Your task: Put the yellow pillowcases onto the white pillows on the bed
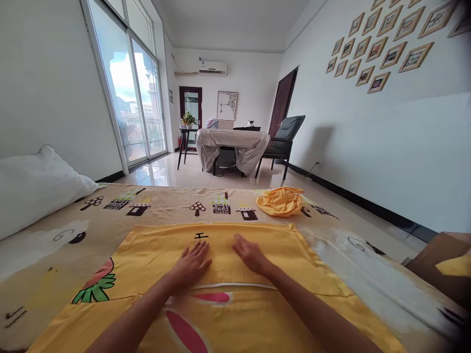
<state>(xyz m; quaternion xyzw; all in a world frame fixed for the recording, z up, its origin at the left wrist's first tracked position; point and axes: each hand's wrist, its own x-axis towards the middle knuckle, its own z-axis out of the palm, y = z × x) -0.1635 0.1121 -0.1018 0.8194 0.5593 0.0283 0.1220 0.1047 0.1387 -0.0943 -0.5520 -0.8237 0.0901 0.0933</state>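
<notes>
A yellow cloth [154,255] printed with pink and green shapes lies spread flat before me; I cannot tell whether it is a pillowcase or another cover. A fold with a pale edge crosses its middle, and a small black mark [201,236] shows near its far edge. My left hand [190,264] rests flat on the cloth, fingers stretched out, just below that mark. To its right, my right hand [252,255] is slightly blurred, its fingers extended over the same cloth and holding nothing.
A patterned beige blanket [172,206] covers the bed beneath. Crumpled yellow fabric [281,201] lies at the bed's far edge. A white pillow [40,184] is at left, a cardboard box [437,264] at right. Beyond stand a covered table [235,137] and a black chair [285,139].
</notes>
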